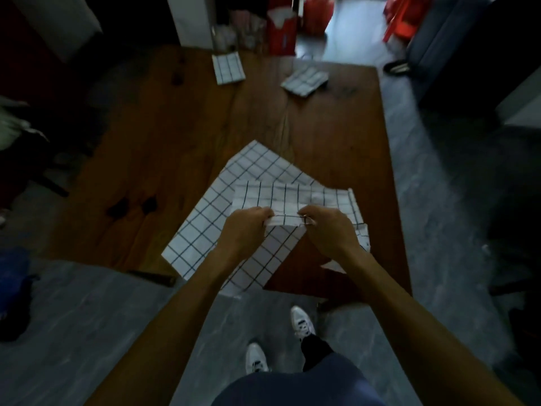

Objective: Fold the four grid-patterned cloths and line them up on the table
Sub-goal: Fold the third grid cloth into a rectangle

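Two folded grid-patterned cloths are seen at the far end of the wooden table (175,136): the far-left folded cloth (227,68) lies flat and squared, while the far-right folded cloth (304,79) lies askew and looks looser. They are set near each other but apart, and not yet in a tidy line.

At the near edge, a large unfolded cloth (205,218) is spread at an angle, with one corner hanging over the table's near edge. Above it, a partly folded cloth (292,196) is held up by both hands. Its near edge is pinched by the left hand (248,230) and the right hand (328,230), the fingers of each closed on the fabric, close together near the middle of that edge. Its right part drapes down towards the table's right side.

By this showing, roughly half the work is judged done: two cloths are folded, a third is mid-fold, the fourth is untouched, and the lining-up remains.
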`<state>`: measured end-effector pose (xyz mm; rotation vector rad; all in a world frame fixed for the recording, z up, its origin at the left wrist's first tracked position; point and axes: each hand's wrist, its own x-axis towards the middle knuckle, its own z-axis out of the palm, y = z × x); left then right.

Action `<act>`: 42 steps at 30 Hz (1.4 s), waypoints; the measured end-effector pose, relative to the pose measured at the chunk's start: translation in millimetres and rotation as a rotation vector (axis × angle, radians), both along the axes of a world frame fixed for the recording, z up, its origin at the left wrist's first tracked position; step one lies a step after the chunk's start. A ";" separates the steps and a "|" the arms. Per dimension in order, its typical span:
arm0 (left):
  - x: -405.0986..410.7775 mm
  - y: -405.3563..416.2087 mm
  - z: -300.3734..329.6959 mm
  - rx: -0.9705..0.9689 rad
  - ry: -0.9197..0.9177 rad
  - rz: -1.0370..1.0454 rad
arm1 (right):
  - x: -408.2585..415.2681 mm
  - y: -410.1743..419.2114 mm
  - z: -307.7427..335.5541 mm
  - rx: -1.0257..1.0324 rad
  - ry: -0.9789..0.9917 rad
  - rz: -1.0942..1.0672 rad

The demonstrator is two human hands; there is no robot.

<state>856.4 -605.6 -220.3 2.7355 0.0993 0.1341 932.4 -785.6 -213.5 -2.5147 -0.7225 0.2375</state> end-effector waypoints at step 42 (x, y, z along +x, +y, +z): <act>83.9 -53.8 183.3 -1.035 -0.174 0.305 | -17.4 14.2 104.8 0.505 -0.280 -0.320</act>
